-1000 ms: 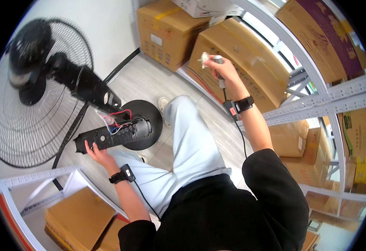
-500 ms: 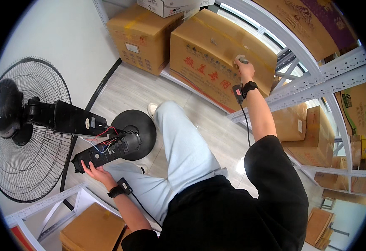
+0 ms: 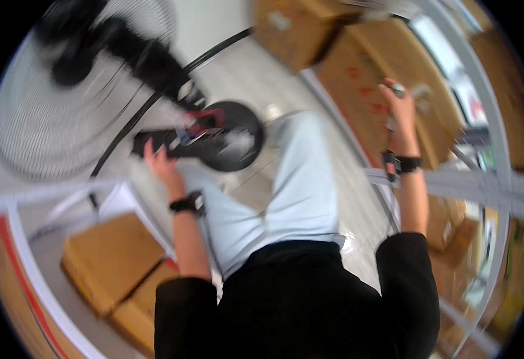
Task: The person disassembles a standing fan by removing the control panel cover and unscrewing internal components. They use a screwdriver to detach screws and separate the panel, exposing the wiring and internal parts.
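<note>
The picture is blurred. A black standing fan is opened up on the left: its column (image 3: 148,66) leans away from a separate black fan panel (image 3: 185,148), with red, white and blue wires (image 3: 207,118) strung between them. My left hand (image 3: 165,170) has its fingers on the panel's outer end and holds it beside the round black base (image 3: 238,149). My right hand (image 3: 402,107), raised before a large carton (image 3: 358,78), is closed around a small greyish thing whose kind is not clear.
The wire fan guard (image 3: 34,131) stands at the far left. White metal shelving (image 3: 489,185) with cartons rises on the right; more cartons (image 3: 112,257) fill a shelf at the lower left. A black strip (image 3: 214,51) runs along the wall's foot.
My view has swung, so the fan sits higher and the shelves shift right. My left hand stays at the panel. The right hand stays closed, before the large carton.
</note>
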`<action>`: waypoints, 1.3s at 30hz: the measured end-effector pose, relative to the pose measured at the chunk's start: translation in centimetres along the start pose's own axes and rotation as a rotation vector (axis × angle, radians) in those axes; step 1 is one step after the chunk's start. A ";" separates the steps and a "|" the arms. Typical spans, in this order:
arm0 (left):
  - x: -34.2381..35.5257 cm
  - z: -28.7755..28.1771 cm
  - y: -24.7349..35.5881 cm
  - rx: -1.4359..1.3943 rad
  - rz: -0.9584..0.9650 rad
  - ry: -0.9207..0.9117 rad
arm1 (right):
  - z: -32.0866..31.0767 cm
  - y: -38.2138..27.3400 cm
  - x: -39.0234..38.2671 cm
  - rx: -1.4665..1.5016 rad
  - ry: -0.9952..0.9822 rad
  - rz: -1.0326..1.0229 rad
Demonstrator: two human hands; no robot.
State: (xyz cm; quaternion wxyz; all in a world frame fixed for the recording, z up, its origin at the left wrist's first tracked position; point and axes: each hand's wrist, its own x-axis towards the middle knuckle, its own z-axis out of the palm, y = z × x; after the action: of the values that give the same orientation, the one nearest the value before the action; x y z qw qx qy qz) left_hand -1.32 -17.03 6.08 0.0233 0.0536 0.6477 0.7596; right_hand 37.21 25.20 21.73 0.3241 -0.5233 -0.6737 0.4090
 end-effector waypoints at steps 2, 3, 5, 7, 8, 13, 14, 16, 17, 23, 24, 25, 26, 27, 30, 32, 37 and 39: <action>0.3 0.5 -0.5 -0.048 0.000 -0.023 | 3.4 -3.6 -2.4 0.045 -0.339 -0.035; 0.5 0.5 -1.3 -0.193 -0.094 -0.028 | 5.6 -5.7 -4.1 -0.014 -0.470 -0.085; -0.2 1.2 -1.0 -0.308 -0.137 -0.018 | 10.4 -9.7 -8.4 -0.147 -0.691 -0.189; -0.8 1.0 -1.1 -0.331 -0.130 -0.027 | 15.2 -9.9 -10.6 -0.258 -0.912 -0.488; -0.7 1.4 -0.7 -0.339 -0.135 -0.029 | 18.1 -9.0 -10.6 -0.289 -0.959 -0.593; -1.1 0.9 -0.1 -0.332 -0.148 -0.018 | 26.4 -7.4 -13.3 -0.501 -0.891 -0.734; -1.3 0.9 0.1 -0.339 -0.147 -0.022 | 27.2 -7.0 -13.2 -0.525 -0.880 -0.718; -1.0 0.5 -0.3 -0.308 -0.144 -0.022 | 28.7 -5.9 -12.9 -0.532 -0.884 -0.717; -0.9 0.3 -0.4 -0.295 -0.144 -0.026 | 29.2 -5.3 -12.7 -0.515 -0.894 -0.727; -1.0 0.4 -0.1 -0.294 -0.146 0.005 | 28.9 -5.8 -13.1 -0.489 -0.871 -0.717; -1.1 0.4 0.0 -0.299 -0.145 0.013 | 28.7 -6.0 -13.3 -0.456 -0.851 -0.721; -1.1 0.4 0.1 -0.299 -0.151 0.030 | 28.4 -6.3 -13.6 -0.439 -0.818 -0.817; -1.1 0.4 0.2 -0.298 -0.158 0.047 | 27.9 -6.6 -13.9 -0.421 -0.783 -0.912; -1.2 0.4 0.1 -0.297 -0.166 0.060 | 27.5 -7.0 -14.3 -0.402 -0.746 -1.002; -1.0 0.0 0.1 -0.264 -0.145 0.077 | 27.1 -7.7 -15.0 -0.388 -0.725 -0.949; -1.0 -0.1 -0.1 -0.286 -0.140 0.058 | 27.1 -7.4 -14.9 -0.413 -0.729 -0.940; -1.2 0.1 -0.1 -0.312 -0.136 0.009 | 27.6 -6.2 -13.9 -0.313 -0.774 -0.773; -1.4 0.3 0.1 -0.262 -0.136 0.008 | 27.8 -6.1 -13.5 -0.264 -0.814 -0.712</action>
State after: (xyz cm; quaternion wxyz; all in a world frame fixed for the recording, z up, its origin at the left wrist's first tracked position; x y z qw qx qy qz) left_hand 0.07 -16.93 6.14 0.0793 0.0031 0.5454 0.8344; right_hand 13.76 5.46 14.36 0.0875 -0.0994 -0.9253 0.3554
